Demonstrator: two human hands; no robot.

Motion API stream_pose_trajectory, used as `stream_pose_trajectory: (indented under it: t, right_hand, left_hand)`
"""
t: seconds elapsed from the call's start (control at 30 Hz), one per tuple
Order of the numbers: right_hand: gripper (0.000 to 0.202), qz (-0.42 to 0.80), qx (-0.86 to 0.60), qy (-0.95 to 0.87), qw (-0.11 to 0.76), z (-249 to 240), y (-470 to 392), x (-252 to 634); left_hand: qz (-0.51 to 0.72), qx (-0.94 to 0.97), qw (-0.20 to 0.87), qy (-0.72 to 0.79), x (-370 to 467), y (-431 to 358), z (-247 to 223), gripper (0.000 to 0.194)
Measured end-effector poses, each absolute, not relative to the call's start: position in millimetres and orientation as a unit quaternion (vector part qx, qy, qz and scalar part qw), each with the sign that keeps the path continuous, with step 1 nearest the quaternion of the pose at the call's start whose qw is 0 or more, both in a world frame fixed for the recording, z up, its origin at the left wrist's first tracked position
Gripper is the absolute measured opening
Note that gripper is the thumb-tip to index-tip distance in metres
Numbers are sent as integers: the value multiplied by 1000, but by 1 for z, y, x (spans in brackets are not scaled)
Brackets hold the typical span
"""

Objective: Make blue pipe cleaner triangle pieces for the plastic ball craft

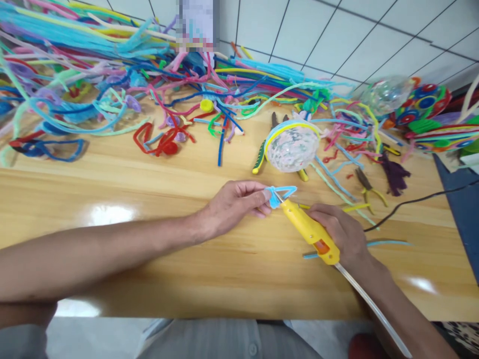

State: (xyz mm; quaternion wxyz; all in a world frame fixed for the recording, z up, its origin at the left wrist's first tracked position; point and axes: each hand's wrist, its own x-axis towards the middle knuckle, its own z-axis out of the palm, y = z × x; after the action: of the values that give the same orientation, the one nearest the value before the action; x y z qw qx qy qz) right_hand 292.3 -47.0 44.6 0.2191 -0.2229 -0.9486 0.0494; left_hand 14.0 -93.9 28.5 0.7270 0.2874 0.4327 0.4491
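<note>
Between the thumb and fingers of my left hand (245, 202) is a bent light-blue pipe cleaner (286, 191), with one end folded into a pointed loop. My right hand (342, 232) is wrapped round a yellow hot glue gun (309, 227), whose nozzle meets the blue piece by my left fingertips. A long clear glue stick (370, 294) sticks out of the gun's back end. Just beyond my hands sits a clear ball (294, 147) with a yellow and blue band, in front of green-and-yellow handled pliers (259, 158).
Heaps of coloured pipe cleaners (112, 45) line the table's back edge. Smaller pliers (368, 187) lie at the right, near a black cord (415, 202). Decorated balls (426, 102) stand at the back right. A red twisted pipe-cleaner piece (168, 142) lies left of centre.
</note>
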Motion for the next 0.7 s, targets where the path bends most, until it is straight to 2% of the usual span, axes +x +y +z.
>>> stream_pose_trajectory:
  t: [0.37,0.7]
  right_hand:
    - [23,68,-227,-944,227,46,-47,291]
    - [22,56,-232,-942,236,40,-48,292]
  left_hand:
    - [443,303,723,435,14,-94,27,31]
    - [448,283,728,435,15,-93,29,28]
